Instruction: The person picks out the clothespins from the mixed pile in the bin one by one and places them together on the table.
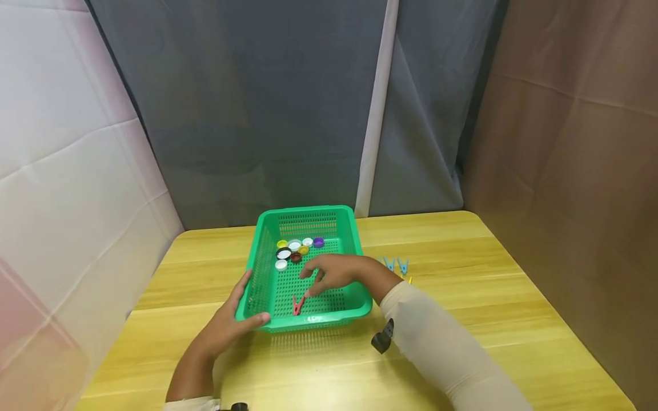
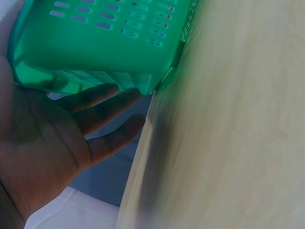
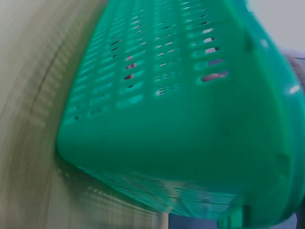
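Grey and brown cloth backdrops close off the far side of our wooden table [image 1: 462,319], with a pale sheet hanging along the left edge. We see a green perforated basket [image 1: 267,240] sitting on the table a little left of centre, its near rim not far from the near edge.

Our left hand [image 1: 228,322] rests against the basket's near left corner, fingers straight along the outer wall and the thumb laid on the rim; nothing is clasped in it. The left wrist view shows the same: a flat palm and loose fingers [image 2: 102,95] under the basket's green corner [image 2: 95,52], beside the table's edge.

Our right hand [image 1: 331,274] reaches over the right rim into the basket, fingers bent downward above the floor. Just below the fingertips a red clothes peg [image 1: 297,305] lies on the basket floor near the near wall. We cannot tell whether the fingers touch the peg or only hover over it. The right wrist view is filled by the blurred outer wall of the basket [image 3: 190,119].

At the far end of the basket floor lies a cluster of bottle caps [image 1: 295,250], white, yellow, purple and dark red.

On the table just right of the basket, beyond the right forearm, lie blue clothes pegs [image 1: 396,265].
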Demonstrator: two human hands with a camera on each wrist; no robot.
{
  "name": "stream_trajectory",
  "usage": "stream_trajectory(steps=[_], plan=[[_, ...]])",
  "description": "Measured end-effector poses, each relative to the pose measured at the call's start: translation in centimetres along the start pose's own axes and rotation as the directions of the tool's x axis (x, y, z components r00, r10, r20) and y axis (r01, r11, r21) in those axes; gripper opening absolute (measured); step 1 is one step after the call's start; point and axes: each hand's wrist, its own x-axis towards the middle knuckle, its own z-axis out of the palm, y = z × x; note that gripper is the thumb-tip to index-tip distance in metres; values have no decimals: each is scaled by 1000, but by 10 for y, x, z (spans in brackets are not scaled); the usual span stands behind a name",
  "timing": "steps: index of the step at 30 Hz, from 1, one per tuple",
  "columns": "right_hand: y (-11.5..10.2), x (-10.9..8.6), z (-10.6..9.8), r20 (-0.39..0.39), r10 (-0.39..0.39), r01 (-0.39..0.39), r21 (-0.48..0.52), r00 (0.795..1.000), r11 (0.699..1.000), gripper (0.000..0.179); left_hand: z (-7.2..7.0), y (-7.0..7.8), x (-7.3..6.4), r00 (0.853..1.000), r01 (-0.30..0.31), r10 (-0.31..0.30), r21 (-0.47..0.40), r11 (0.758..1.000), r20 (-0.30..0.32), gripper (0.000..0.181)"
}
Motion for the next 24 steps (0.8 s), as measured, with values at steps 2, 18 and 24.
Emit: stream_trajectory(steps=[2, 18, 24], plan=[[-1, 6, 2, 48, 6, -7, 8, 999, 1000, 62, -1, 0, -1, 1000, -3, 3, -1, 1000, -4, 115], [9, 18, 26, 82, 81, -83, 18, 993, 996, 74, 0, 1, 0, 1000, -16, 16, 4, 1000, -11, 115], [8, 21, 29, 130, 49, -66, 126, 990, 990, 73, -1, 1, -2, 1000, -17, 17, 7, 1000, -14, 114]])
